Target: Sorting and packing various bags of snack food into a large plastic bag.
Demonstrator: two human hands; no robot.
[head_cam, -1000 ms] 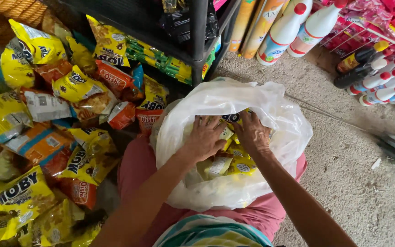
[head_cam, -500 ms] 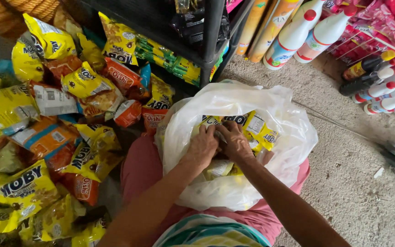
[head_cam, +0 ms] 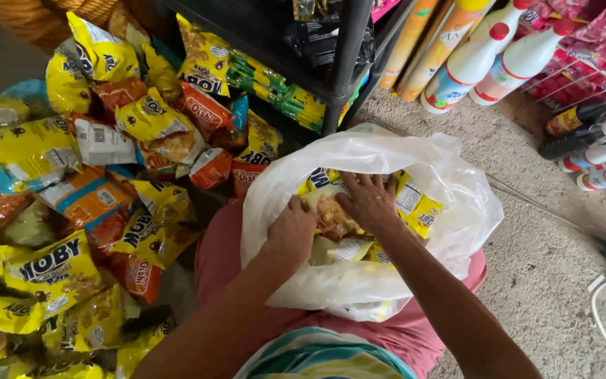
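A heap of yellow and orange snack packets (head_cam: 85, 210) fills the floor at nine o'clock. The white plastic bag (head_cam: 457, 203) rests on the person's lap, mouth open. The left hand (head_cam: 290, 230) grips the bag's edge, apparently holding it open; the right hand (head_cam: 369, 202) presses, fingers spread, on yellow packets (head_cam: 419, 207) inside. White bottles (head_cam: 485, 60) stand at one o'clock

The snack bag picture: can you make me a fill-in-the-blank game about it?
1. Both hands, the left hand and the right hand, reach into a big white ____ bag.
2. The snack packets inside it are mostly ____.
3. The white spray bottles have ____ caps.
4. The bag rests on the person's ____.

Missing words: plastic; yellow; red; lap
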